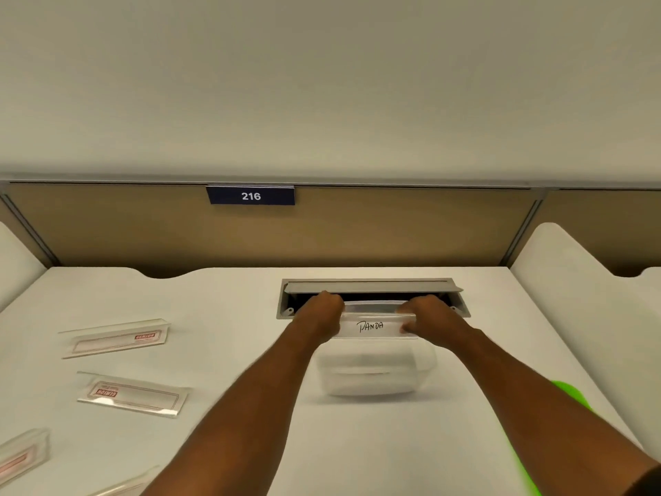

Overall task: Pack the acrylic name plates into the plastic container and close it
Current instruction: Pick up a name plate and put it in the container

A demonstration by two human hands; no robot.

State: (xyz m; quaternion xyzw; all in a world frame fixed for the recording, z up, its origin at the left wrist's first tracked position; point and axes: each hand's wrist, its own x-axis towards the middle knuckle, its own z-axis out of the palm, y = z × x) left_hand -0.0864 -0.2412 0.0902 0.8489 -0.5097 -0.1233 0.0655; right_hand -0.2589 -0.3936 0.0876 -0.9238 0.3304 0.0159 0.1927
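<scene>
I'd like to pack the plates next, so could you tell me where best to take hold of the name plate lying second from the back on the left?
Judging by its pose, grip that name plate across its two long edges near the middle, coming from above. It lies flat on the desk, long and narrow, with bare surface all round, so fingers can likely pinch its short width cleanly.

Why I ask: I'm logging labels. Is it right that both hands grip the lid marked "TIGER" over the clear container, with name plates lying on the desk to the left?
Not quite: the head view shows the lid reads "PANDA". Otherwise correct.
</scene>
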